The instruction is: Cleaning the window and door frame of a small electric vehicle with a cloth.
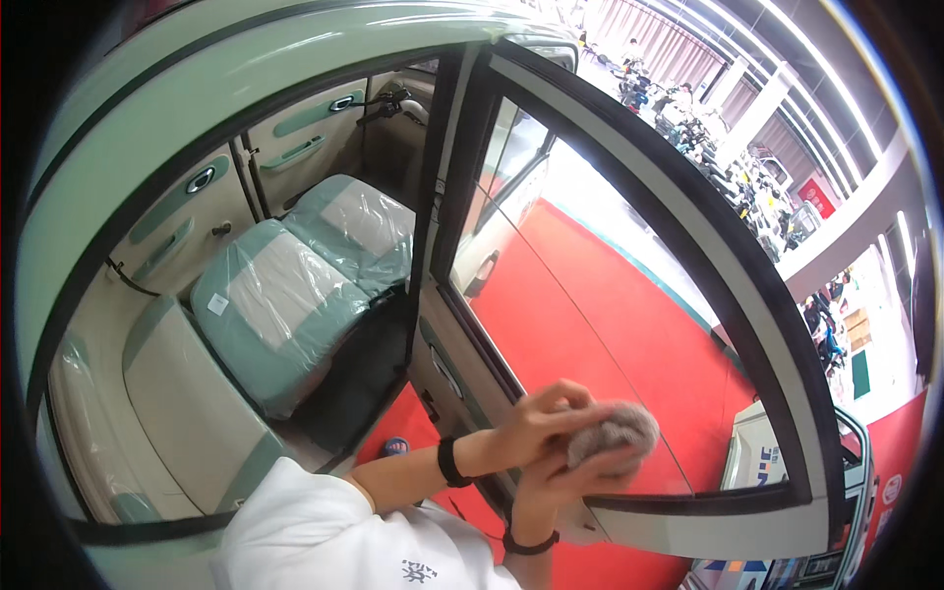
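Observation:
A crumpled grey-brown cloth (pixel 629 433) is bunched between my two hands, in front of the lower part of an open car door's window (pixel 590 344). My left hand (pixel 536 423) grips it from the upper left, fingers bent and pressed onto it. From below, my right hand (pixel 565 482) is closed around its underside, with the fingers reaching along its lower edge. Both wrists wear black bands. Whether the cloth touches the glass I cannot tell.
The pale green door frame (pixel 826 526) stands swung out on the right. Left of it, the cabin holds plastic-wrapped green and cream seats (pixel 280 300). Red flooring (pixel 575 265) shows through the window. Another vehicle (pixel 752 447) stands lower right. A shoe (pixel 395 446) shows below the doorway.

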Available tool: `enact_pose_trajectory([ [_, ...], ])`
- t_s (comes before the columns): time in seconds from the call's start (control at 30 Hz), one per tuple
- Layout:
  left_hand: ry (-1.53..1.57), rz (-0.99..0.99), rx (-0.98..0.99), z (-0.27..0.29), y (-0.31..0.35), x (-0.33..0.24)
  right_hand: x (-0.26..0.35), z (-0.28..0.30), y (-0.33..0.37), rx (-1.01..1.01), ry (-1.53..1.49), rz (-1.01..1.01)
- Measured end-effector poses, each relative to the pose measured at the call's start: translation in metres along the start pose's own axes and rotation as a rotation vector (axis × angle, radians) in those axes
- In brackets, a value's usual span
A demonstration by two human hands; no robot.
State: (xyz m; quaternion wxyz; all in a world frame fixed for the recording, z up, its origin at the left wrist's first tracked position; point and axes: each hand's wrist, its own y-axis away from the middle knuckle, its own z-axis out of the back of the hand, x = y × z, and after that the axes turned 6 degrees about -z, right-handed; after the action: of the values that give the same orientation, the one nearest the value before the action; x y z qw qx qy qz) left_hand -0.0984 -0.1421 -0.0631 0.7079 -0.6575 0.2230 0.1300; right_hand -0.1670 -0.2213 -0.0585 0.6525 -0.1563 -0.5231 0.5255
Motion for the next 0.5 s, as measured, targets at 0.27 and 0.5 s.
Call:
enact_pose_trajectory([
  [0.27, -1.062, 0.170, -0.067, 0.130, -0.014, 0.103, 0.126, -0.170, -0.034, 0.147, -0.082, 0.250],
  [0.5, -1.120, 0.162, -0.154, 0.166, -0.054, 0.110, 0.162, -0.214, -0.039, 0.236, -0.075, 0.222],
])
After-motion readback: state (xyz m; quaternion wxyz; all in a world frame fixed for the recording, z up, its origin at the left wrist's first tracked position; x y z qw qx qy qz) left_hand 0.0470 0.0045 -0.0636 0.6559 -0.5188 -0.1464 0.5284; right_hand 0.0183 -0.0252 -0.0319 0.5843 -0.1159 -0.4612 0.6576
